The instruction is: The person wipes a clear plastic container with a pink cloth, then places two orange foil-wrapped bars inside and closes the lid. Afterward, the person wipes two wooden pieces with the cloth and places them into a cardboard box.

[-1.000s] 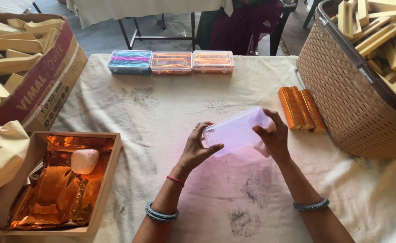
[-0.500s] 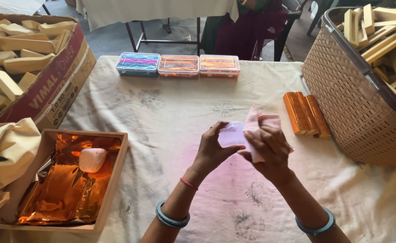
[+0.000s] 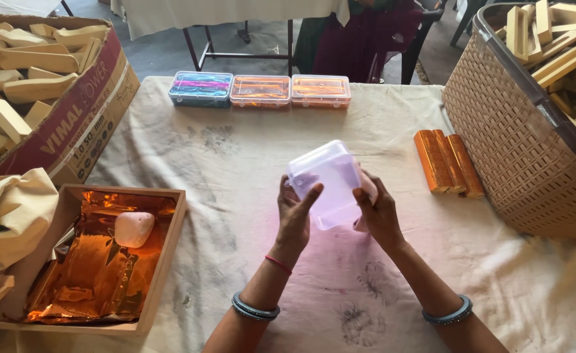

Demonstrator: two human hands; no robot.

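— Translucent plastic, that's what both hands are on: a small clear box (image 3: pixel 327 183) with a faint violet tint, lifted above the cloth-covered surface (image 3: pixel 235 163) at mid-frame.

— How do the fingers sit on it?

— Left hand (image 3: pixel 296 219) has its fingers curled up against the box's near left side, thumb pressed to the front. Right hand (image 3: pixel 376 209) clasps the right edge from below, fingers wrapped behind. Both are closed on the box; neither is loose.

— What lies beyond the fingers?

— Straight past them, at the far edge of the surface, three shallow lidded cases in a row: a blue one (image 3: pixel 201 88), then two orange ones (image 3: pixel 260 90) (image 3: pixel 320 90), touching side by side.

— And off to the sides?

— Right of the right hand, three orange foil-wrapped bars (image 3: pixel 448 162) lie packed together, just beside a woven tan basket (image 3: pixel 510 137) filled with pale wooden pieces. Left of the left hand, well apart, a wooden tray (image 3: pixel 167 261) holds crumpled orange foil (image 3: pixel 95 268) and a pale rounded lump (image 3: pixel 134 229). Beyond that tray, a cardboard carton (image 3: pixel 72 124) is full of pale wedges, with cream cloth (image 3: pixel 13 222) bunched at its near side.
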